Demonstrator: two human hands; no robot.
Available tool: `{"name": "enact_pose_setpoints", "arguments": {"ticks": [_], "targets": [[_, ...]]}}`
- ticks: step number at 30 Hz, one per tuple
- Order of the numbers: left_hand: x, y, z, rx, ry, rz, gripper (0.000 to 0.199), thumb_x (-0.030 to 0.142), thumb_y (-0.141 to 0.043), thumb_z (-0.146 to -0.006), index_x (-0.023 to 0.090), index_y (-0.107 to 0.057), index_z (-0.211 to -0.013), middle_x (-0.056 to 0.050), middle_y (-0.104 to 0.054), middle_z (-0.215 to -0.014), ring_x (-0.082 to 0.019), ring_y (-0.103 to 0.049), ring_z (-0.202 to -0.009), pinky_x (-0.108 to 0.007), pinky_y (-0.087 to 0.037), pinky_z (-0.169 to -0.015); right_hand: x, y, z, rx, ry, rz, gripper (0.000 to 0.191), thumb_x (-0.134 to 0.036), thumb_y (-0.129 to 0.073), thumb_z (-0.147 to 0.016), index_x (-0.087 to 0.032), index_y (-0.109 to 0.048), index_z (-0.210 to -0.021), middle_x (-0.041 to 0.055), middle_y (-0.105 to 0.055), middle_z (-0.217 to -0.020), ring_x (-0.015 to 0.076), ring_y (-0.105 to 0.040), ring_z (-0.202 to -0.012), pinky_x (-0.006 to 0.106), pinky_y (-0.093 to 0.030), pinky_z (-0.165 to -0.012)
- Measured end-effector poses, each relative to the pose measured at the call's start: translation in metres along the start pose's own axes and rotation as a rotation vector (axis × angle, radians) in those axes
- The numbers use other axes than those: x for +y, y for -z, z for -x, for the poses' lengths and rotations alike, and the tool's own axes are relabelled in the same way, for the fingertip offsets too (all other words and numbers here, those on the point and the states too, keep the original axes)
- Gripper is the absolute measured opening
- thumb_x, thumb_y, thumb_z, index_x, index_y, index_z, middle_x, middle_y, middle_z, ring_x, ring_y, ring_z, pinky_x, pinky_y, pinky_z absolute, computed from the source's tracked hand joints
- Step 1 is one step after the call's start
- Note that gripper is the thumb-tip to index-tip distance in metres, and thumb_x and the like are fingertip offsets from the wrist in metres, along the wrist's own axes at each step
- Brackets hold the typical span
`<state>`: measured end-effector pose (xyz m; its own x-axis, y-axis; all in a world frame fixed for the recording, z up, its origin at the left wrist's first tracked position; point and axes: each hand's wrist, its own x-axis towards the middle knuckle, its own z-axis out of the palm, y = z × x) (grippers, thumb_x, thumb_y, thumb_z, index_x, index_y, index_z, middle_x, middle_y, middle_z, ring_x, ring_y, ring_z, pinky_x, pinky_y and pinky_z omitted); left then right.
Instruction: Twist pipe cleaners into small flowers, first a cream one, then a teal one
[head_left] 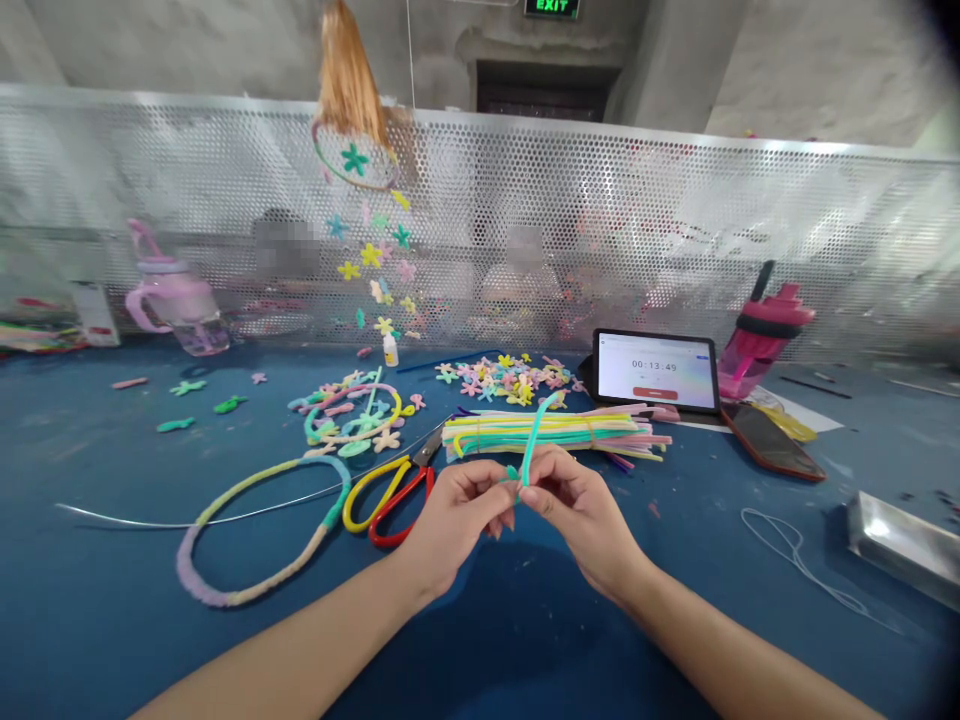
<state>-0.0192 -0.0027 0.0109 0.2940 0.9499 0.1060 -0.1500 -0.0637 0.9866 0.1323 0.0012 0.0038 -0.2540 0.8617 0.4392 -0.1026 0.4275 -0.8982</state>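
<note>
Two hands worked under my control, left hand and right hand raised close together, their fingertips clenched on a teal pipe cleaner standing upward between them. Just beyond lay a bundle of pipe cleaners. Yellow-and-red scissors sat left of my grip, beside a wrapped hoop, with a tablet farther back.

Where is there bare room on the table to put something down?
Below the left hand and right hand, between the forearms, the blue table is bare. Another patch lies between the pipe-cleaner bundle, the phone and the white cord. More lies left of the pipe-cleaner ring. It is crowded around the foam flowers and tablet.
</note>
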Motion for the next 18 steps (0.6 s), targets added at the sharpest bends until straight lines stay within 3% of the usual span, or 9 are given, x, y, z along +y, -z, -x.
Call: {"name": "enact_pose_setpoints", "arguments": {"ticks": [18], "targets": [[-0.0022, 0.0051, -0.0022, -0.109, -0.068, -0.014, 0.024, 0.025, -0.053, -0.082, 0.012, -0.060, -0.063, -0.002, -0.057, -0.056, -0.010, -0.048, -0.049, -0.022, -0.039, -0.049, -0.0047, -0.0026, 0.0012, 0.078, -0.162, -0.071, 0.017, -0.031, -0.066, -0.075, -0.017, -0.057, -0.078, -0.0007, -0.055, -0.069, 0.0133, -0.051, -0.065, 0.026, -0.040, -0.063]]}}
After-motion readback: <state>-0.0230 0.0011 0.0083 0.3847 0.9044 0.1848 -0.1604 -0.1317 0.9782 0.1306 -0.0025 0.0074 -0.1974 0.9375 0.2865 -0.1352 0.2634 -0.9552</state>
